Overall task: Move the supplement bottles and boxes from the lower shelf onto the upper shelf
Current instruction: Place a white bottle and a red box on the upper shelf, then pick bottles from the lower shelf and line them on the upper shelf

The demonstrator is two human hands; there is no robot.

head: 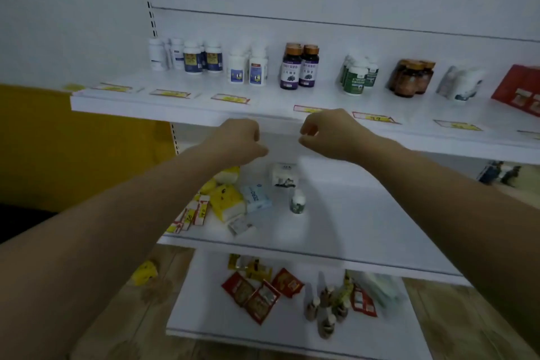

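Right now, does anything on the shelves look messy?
Yes. On the lower shelf, yellow packets lie jumbled in a heap and one little bottle stands alone, while bottles on the upper shelf stand in tidy groups.

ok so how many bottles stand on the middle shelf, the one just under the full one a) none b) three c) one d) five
c, a single small white bottle stands on the middle shelf, near a white box and some yellow packs.

The upper shelf (175,108) was white. The bottles (298,67) were purple with gold caps. The box (517,88) was red, the packets (226,203) yellow.
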